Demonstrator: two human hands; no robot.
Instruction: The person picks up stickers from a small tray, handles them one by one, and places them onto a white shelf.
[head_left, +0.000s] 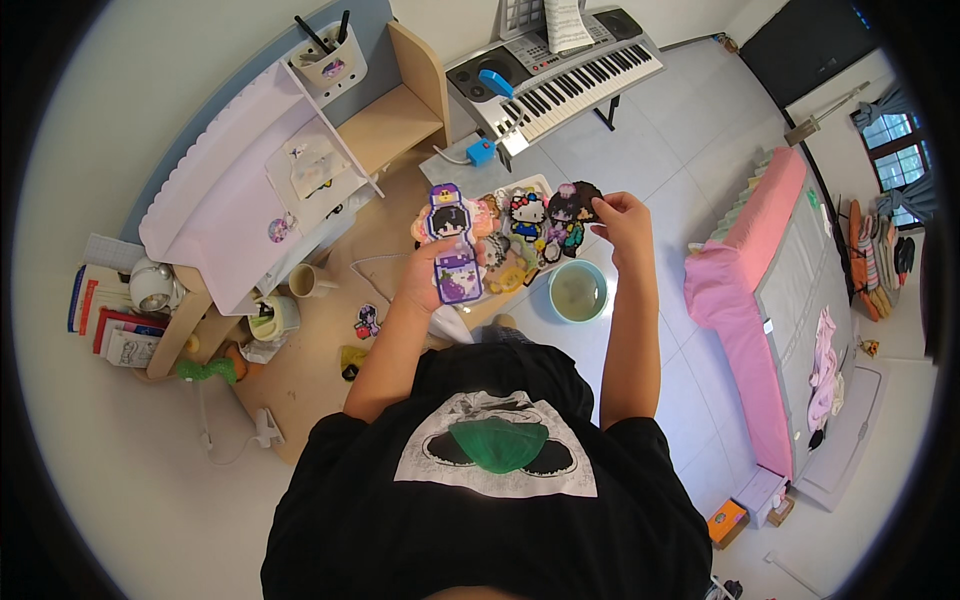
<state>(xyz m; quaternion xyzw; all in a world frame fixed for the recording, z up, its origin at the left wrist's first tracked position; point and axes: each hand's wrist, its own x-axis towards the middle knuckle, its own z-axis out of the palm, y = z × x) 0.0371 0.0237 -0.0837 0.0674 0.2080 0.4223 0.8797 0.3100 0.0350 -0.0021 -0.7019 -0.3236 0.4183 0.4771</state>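
My left hand (429, 274) holds a purple, bottle-shaped fuse-bead piece (457, 274) with a dark-haired figure on its upper part; other bead pieces in peach and pink show behind it. Between the thumb and fingers of my right hand (622, 221) is the edge of a dark-haired bead figure (574, 202). A white tray (541, 182) between the hands bears several bead pieces, among them a Hello Kitty figure (527, 217) in blue and a yellow piece (508, 280) near the tray's lower side. Whether the dark-haired figure still touches the tray, I cannot tell.
Below the tray stands a light-blue round bin (577, 291). On the wooden desk (300, 397) are a mug (309, 283), a small bead figure (367, 321), a chain (379, 259) and a white shelf unit (225, 210). An electronic keyboard (570, 82) stands beyond; a pink-edged bed (750, 300) is at the right.
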